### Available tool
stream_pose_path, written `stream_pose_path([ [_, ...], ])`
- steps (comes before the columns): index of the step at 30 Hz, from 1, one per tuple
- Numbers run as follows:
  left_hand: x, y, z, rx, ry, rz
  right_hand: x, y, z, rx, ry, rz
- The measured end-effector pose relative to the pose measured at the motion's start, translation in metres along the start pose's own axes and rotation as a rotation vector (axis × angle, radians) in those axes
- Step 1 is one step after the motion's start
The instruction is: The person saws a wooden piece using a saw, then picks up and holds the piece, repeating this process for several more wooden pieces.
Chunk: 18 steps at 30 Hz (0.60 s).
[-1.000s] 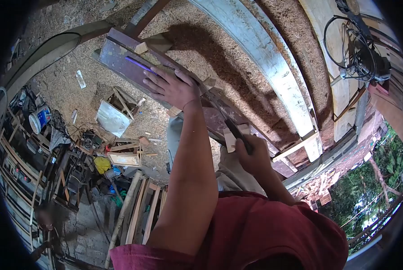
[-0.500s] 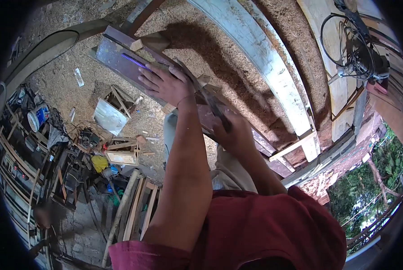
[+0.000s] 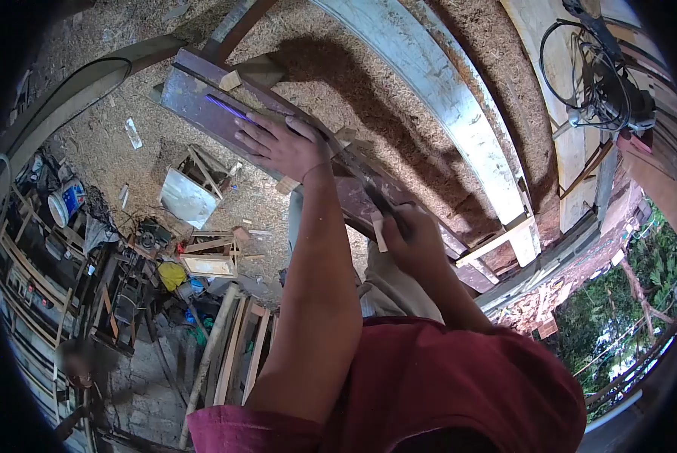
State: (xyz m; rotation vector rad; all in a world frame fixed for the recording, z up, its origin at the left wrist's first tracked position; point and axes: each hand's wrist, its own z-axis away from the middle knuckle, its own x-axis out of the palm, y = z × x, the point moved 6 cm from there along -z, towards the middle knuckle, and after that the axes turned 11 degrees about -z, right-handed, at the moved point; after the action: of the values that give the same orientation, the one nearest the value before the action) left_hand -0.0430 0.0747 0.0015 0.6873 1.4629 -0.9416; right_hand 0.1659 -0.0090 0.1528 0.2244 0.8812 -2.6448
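My left hand [image 3: 297,151] lies flat with its fingers spread, pressing on a purplish-brown board [image 3: 191,90]. A violet strip [image 3: 225,106] shows on the board just beyond its fingertips. My right hand [image 3: 415,240] is closed round the handle of a long, narrow dark tool [image 3: 376,195]. The tool runs along the board toward my left hand; its exact kind and far end cannot be made out. Beside my right hand a pale piece of wood [image 3: 379,230] sticks out. A small wooden block [image 3: 230,80] sits at the board's far end.
A long curved whitish beam [image 3: 429,83] stands ahead over sawdust-covered ground [image 3: 316,41]. At the right is a power tool with a coiled cable [image 3: 618,102] on planks. Several timber scraps, a wooden box [image 3: 191,192] and a white-and-blue bucket [image 3: 65,202] lie to the left.
My right hand has drawn the dark tool back toward my body and to the right, uncovering the pale piece of wood. My left hand has stayed on the board.
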Motion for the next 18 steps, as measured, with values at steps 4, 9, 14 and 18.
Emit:
stream_pose_path([
  [4,-0.005,0.002,0.001,0.017,0.029,0.025,0.010,-0.016,-0.024,-0.119,0.118,-0.013],
  [9,-0.006,0.004,-0.001,-0.025,-0.029,0.027,-0.010,0.001,0.024,0.179,-0.065,-0.077],
  [14,-0.007,0.004,-0.001,-0.014,0.001,0.021,0.007,-0.009,-0.005,-0.121,0.073,-0.021],
  [18,-0.006,0.002,0.000,-0.019,0.010,-0.016,-0.015,-0.005,0.033,0.132,-0.037,-0.093],
])
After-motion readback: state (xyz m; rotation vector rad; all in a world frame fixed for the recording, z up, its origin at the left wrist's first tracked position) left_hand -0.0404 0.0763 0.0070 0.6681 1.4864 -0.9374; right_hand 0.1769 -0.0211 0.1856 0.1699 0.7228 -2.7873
